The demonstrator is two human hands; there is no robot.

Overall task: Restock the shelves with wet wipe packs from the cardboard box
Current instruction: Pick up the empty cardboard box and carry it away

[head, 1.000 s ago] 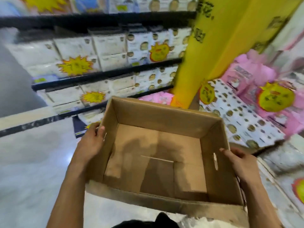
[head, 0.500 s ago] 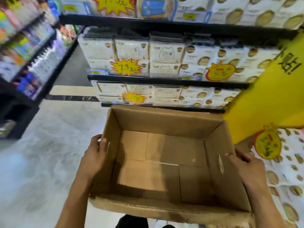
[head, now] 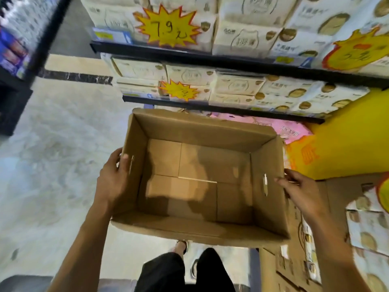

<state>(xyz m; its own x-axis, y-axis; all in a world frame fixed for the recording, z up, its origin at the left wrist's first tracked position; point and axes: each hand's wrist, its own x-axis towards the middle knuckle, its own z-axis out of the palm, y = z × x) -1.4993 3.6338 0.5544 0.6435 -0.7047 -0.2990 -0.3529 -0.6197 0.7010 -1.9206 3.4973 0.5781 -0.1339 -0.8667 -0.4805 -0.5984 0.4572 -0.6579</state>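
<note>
Box (head: 200, 131) (cardboard), L hand (head: 112, 178), R hand (head: 299, 190) gripping

We hold the open box (head: 200, 229) by its side walls, our left hand (head: 112, 178) gripping the left rim and our right hand (head: 301, 192) the right. Its bare bottom shows. Ahead, shelves (head: 189, 54) carry white packs (head: 237, 85) and yellow starburst tags (head: 168, 28).

Cardboard box (head: 202, 131) at centre, left hand (head: 113, 178) against its 9 o'clock wall, right hand (head: 301, 190) at its 3 o'clock rim; shelves (head: 210, 57) bearing wet wipe packs (head: 235, 85) at 12 o'clock, second carton (head: 294, 260) at 4 o'clock.
</note>
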